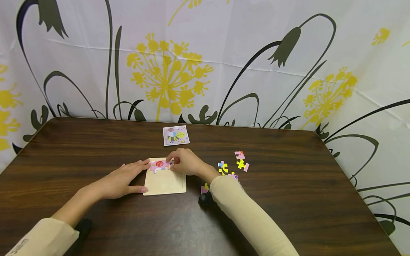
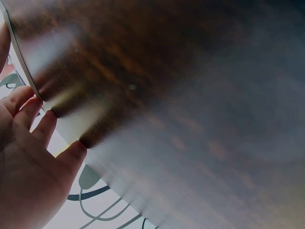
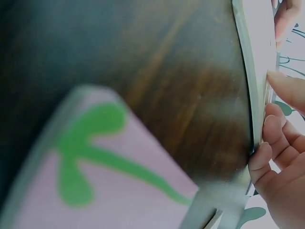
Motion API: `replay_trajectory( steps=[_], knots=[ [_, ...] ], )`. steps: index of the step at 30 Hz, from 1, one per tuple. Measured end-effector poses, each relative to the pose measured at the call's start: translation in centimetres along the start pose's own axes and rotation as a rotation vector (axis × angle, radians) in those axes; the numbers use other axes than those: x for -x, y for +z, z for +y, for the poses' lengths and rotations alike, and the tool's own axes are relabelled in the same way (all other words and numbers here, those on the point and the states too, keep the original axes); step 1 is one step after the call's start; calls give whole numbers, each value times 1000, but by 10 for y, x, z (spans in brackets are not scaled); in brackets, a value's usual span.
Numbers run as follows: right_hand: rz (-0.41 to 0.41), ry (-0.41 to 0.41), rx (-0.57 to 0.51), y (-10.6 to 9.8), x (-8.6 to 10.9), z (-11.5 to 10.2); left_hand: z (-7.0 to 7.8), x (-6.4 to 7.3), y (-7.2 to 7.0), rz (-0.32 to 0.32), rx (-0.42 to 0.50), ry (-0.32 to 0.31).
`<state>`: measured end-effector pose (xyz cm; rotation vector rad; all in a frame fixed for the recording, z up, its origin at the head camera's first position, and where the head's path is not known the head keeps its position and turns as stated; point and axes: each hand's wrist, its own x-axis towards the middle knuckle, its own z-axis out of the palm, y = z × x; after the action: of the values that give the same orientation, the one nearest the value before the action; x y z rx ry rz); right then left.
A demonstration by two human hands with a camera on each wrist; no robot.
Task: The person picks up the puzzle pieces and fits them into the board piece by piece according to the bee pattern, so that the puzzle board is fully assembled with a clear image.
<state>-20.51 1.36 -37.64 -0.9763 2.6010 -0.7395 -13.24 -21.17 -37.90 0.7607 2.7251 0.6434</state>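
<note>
While the right hand (image 1: 189, 163) pinches a pink-purple jigsaw piece (image 1: 172, 163) at the top of the square pale-wood tray (image 1: 164, 185), head view has the left hand (image 1: 120, 179) straight-fingered at its left edge. Pressing at a tilt could shove the pink red-circled piece (image 1: 159, 164). Left wrist: fingers spread by dark wood-grain desk (image 2: 190, 143); light bracing might let tray slip. Right wrist: fingers curled, contact hidden; dipping could sweep the pink green-sprigged piece (image 3: 133, 200).

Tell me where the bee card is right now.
In the head view, the bee card lies left of centre on the table, just beyond the board.
</note>
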Motion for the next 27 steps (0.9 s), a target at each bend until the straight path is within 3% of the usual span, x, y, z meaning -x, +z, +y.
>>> replay_trajectory(
  steps=[27],
  knots=[
    [8,-3,0,0,-1,1,3,0,-2,1,-36,22]
  ],
)
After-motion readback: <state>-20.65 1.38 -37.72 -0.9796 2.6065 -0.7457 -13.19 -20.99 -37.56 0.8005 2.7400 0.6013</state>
